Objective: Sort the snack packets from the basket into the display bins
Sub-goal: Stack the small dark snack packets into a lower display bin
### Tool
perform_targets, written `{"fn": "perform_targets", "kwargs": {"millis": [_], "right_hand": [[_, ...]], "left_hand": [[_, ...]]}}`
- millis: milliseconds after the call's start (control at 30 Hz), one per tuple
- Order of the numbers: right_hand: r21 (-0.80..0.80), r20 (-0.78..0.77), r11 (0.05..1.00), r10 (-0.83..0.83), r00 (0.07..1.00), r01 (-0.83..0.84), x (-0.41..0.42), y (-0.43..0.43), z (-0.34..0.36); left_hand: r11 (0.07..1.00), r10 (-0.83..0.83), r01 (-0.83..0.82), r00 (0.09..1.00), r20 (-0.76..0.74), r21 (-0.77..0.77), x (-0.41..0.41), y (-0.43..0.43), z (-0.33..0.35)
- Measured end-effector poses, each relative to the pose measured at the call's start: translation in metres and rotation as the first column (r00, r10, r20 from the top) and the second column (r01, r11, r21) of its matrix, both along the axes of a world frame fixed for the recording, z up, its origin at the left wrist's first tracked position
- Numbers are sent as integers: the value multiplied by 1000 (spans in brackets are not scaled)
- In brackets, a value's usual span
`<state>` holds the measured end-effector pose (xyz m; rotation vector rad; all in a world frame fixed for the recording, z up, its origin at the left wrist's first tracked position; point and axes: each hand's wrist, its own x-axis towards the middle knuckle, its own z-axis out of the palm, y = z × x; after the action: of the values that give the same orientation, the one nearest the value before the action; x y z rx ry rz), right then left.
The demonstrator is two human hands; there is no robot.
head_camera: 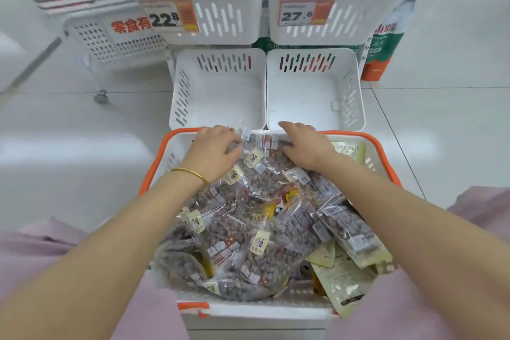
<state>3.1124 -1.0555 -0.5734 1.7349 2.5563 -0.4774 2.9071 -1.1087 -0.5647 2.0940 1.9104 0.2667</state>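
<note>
Your left grip [214, 150] is at the far end of the basket [356, 134], fingers bent down and closed on the edge of a clear packet [259, 138] of reddish-brown snacks. The packet's top corner stands just above the basket's orange rim. Your right grip [306, 146] lies just beside it on the same far end, palm down, with its fingers fairly straight and spread wide. It rests on the packets and is not wrapped round any of them. A gold bracelet [190, 172] sits on your left wrist.

Back toward you from both grips, the snack packets [248, 223] fill the basket in a loose heap. Pale yellow packets [342, 284] are tucked along the side under your right forearm.

Just beyond the left grip stands the left lower bin [182, 96], and just beyond the right grip the right lower bin [353, 96], both touching the basket's far rim. Farther off, above these, are the upper bins [358, 16] with price tags [296, 15] reading 22.8 and 27.6.
</note>
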Motion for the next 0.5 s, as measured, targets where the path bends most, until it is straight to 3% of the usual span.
{"fn": "perform_targets", "kwargs": {"millis": [267,400,500], "right_hand": [[-185,-82,982,-57,995,41,0,33,3],[-298,-316,954,-138,939,40,2,27,17],[-201,-396,979,-110,912,31,3,20,29]], "left_hand": [[978,-90,89,996,6,-188,23,24,8],[976,23,38,961,274,-215,18,16,11],[972,172,-59,840,515,-228,13,10,24]]}}
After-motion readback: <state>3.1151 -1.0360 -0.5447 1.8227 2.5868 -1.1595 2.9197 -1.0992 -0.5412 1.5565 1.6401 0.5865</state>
